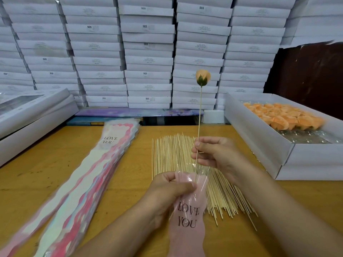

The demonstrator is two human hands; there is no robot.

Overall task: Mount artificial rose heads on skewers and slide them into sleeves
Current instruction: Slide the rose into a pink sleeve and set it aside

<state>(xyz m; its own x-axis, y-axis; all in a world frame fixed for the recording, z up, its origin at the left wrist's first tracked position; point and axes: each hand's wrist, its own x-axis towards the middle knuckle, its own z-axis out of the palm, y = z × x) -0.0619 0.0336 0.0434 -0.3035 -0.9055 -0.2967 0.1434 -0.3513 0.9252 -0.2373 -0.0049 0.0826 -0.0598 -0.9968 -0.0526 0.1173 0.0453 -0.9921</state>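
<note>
Over the wooden table (46, 164), seen from the head camera, the right hand (215, 153) pinches a skewer (199, 115) low on its shaft, thumb and fingers curled round it. An orange rose head (202, 77) sits on the top end, well above the hand. The skewer stands nearly upright, probably so its bare lower end can be steered straight down into the sleeve (187, 210).

Just below, the left hand (172, 190) grips the pink sleeve printed LOVE YOU near its clear mouth, fingers curled on the film — seemingly to hold the opening steady. The skewer's lower end already passes into that mouth, between the two hands; how deep it reaches cannot be told through the film.

Loose skewers (176, 151) lie fanned on the table under the hands, spare sleeves (89, 175) are stacked to the left, and a white box (259, 130) of orange rose heads (285, 115) stands to the right — all within easy reach.
</note>
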